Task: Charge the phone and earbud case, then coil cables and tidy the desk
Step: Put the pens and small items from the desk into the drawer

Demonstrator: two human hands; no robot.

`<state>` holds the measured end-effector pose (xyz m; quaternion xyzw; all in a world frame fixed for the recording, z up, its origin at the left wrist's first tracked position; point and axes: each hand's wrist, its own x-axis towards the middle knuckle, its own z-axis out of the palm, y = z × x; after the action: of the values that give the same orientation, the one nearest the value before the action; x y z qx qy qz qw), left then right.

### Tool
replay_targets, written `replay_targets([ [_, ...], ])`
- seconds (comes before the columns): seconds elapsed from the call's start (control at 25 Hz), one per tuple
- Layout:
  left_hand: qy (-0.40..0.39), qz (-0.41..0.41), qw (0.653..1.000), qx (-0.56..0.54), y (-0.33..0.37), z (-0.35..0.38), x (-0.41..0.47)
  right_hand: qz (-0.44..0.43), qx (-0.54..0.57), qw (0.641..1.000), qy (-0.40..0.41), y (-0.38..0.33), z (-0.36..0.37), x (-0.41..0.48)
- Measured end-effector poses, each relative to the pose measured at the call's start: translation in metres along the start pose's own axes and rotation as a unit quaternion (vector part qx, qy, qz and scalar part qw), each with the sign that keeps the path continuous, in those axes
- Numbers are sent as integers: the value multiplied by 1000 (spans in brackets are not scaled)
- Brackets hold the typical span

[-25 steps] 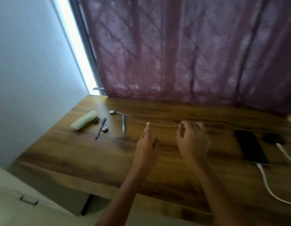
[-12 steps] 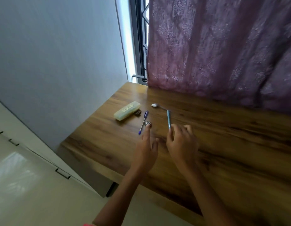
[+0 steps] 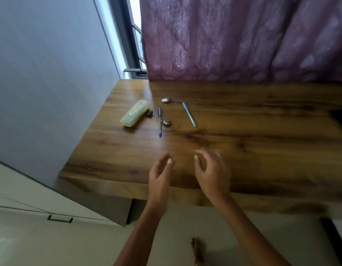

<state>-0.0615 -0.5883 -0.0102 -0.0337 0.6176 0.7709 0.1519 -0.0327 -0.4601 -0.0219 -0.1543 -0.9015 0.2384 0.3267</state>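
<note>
My left hand and my right hand hover side by side over the front part of the wooden desk, both empty with fingers loosely curled and apart. Beyond them lie a blue pen, a teal pen, a metal spoon, a small round metal item and a pale yellow case. A dark edge at the desk's far right may be the phone. Earbud case and cables are out of view.
A small dark clip lies beside the yellow case. A purple curtain hangs behind the desk, a grey wall stands at the left, and a window frame sits in the corner. A bare foot shows on the floor below.
The view has swung left and then tilted down, so the phone and white cables left the frame. Both hands pulled back from the pens toward the desk's front edge.
</note>
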Motion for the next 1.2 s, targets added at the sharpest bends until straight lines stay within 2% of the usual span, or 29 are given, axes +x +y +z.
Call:
replay_targets([
  [0.08,-18,-90,991,-99,-17,-19,-18,97,133,986,-20,-6,-1,-36],
  [0.12,-17,-132,984,-119,-27,-28,-26,193,227,954,-32,-10,0,-52],
  [0.16,-12,-173,975,-137,-40,-38,-34,309,329,892,-36,-16,2,-68],
  [0.24,20,-242,952,-187,-67,-57,-44,518,498,695,-19,-19,10,-95],
  [0.32,66,-293,918,-258,-88,-70,-45,634,584,507,-10,-8,24,-120],
  [0.36,83,-308,903,-287,-96,-74,-40,659,613,436,3,-1,33,-130],
  [0.4,92,-316,892,-309,-103,-78,-33,669,634,387,26,7,42,-137],
  [0.44,97,-320,884,-326,-111,-82,-26,672,645,360,51,16,50,-141],
  [0.52,91,-312,872,-367,-123,-86,-10,667,662,329,92,33,66,-142],
  [0.72,92,-268,845,-454,-145,-90,24,628,699,308,149,50,87,-134],
  [0.8,105,-241,861,-436,-145,-85,28,628,697,314,147,53,91,-135],
  [1.0,115,-233,897,-358,-155,-87,20,631,678,360,109,55,91,-147],
  [1.2,94,-251,903,-334,-173,-113,-17,633,673,365,115,44,79,-189],
])
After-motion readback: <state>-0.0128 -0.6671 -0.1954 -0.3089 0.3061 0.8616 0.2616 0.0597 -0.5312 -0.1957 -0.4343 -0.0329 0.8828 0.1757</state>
